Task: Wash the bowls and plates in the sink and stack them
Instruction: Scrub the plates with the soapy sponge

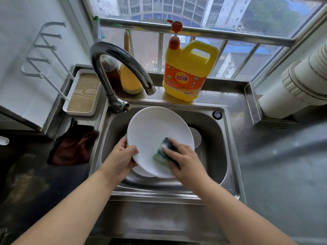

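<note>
Left hand (122, 156) pinching plate (155, 135) at left rim, thumb on face, plate tilted over sink (228, 138) middle. Right hand (185, 161) pressing sponge (165, 149) on lower right of plate face, fingers curled over it. Best: firm hold, circular scrub toward rims. More dishes beneath. Tap (123, 68) close above back-left; bottle (187, 68) on back ledge; bench (265, 156) right side open.

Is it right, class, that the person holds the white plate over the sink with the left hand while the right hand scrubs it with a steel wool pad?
Not quite. In the head view the right hand scrubs the white plate with a green sponge, not steel wool. The left hand does hold the plate over the sink.
</note>
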A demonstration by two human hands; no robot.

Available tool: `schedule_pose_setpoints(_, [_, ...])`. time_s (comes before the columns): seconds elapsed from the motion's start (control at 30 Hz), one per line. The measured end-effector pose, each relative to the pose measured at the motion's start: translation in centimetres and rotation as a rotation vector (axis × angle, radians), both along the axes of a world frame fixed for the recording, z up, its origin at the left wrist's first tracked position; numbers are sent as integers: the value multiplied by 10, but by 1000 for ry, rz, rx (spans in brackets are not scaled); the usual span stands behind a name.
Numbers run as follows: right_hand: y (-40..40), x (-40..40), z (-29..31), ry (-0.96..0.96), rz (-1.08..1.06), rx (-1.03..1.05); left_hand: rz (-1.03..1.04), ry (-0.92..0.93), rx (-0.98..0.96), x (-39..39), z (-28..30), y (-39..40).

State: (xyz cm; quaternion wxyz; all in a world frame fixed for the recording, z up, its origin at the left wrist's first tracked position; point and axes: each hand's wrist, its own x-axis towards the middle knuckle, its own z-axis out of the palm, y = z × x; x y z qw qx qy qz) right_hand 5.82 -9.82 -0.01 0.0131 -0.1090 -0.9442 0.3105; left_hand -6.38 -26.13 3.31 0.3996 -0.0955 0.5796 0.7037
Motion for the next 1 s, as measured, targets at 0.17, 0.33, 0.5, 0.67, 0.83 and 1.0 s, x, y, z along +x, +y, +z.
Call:
schedule_pose_setpoints(0.17, [32, -6, -2, -206, -181, 162, -58, -24, -17, -3, 4, -2])
schedule_pose_setpoints(0.33, [-32, -9, 18, -96, -24, -98, -30, 37, 42, -4, 3, 12])
schedule_pose_setpoints(0.5, [-13, 2, 3, -37, 57, -40, -9, 36, 17, -5, -1, 7])
schedule_pose_setpoints(0.67, [36, 4, -15, -156, -166, 183, -29, 18, -12, -11, -3, 0])
schedule_pose_setpoints(0.83, [-8, -4, 10, -126, -113, 36, 18, 19, 32, -12, -1, 11])
schedule_pose_setpoints(1.0, [-22, 9, 19, -108, 105, 74, -12, 24, -38, -19, -3, 6])
